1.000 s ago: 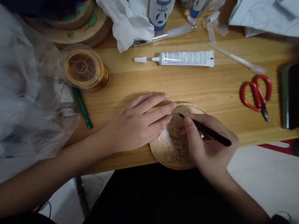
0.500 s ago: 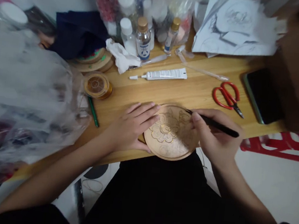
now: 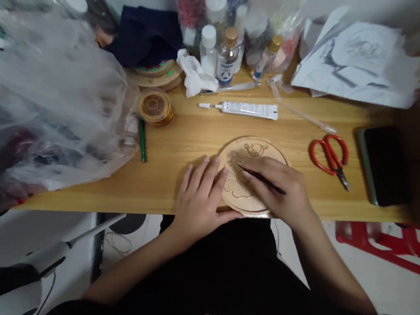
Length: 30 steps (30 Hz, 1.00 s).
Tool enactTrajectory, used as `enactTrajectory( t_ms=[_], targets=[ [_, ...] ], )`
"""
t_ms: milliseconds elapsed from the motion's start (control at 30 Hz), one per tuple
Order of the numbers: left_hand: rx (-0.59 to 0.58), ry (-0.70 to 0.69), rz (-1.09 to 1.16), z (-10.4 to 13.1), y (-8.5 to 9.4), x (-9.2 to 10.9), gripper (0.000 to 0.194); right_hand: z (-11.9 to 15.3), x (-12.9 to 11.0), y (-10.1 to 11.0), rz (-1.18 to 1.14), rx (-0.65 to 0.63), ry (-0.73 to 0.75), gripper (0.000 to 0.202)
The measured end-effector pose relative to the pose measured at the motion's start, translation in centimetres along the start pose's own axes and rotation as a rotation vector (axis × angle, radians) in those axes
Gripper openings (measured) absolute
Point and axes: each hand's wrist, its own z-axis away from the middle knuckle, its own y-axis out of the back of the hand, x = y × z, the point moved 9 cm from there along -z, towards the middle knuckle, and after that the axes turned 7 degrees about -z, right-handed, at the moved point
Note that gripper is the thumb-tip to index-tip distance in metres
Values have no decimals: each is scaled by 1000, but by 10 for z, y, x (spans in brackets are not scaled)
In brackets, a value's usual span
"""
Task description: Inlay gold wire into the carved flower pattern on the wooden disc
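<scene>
A round, pale wooden plate point(image 3: 240, 204) lies at the table's front edge. It carries a pencilled flower pattern with outlines in gold wire, and a smaller gold figure near its far rim. My left hand point(image 3: 201, 197) rests flat at the plate's left side, fingers stretched out and spread, fingertips at the rim. Over the plate's right half, my right hand point(image 3: 280, 188) pinches slim black tweezers point(image 3: 264, 179), their tip down near the flower. Part of the flower is hidden under this hand.
Red-handled cutters point(image 3: 330, 153) and a phone point(image 3: 385, 165) lie to the right. Beyond the plate are a white glue tube point(image 3: 249, 109), small bottles point(image 3: 227, 61) and papers point(image 3: 361, 63). At left are a wire spool point(image 3: 156, 107), a green pencil point(image 3: 142, 140) and plastic bags point(image 3: 67, 111).
The plate has been turned, with the small gold figure now at its far side. My right hand has moved from the rim inward over the flower. The view has shifted.
</scene>
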Motion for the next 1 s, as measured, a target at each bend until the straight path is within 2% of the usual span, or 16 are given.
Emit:
enactTrajectory(
  t_ms=[167,433,667,1000],
  targets=[
    [42,-3,1,-1,2,1,78,-15,13,-11,-41,-159,26,14],
    [55,-19,-30,-4,1,2,76,-18,24,-16,-103,-192,-48,15],
    [47,-22,-47,-5,1,3,74,-18,30,-18,-153,-148,-172,14],
    [45,-27,-55,-5,1,2,73,-4,21,-19,-60,69,-311,11]
  ],
)
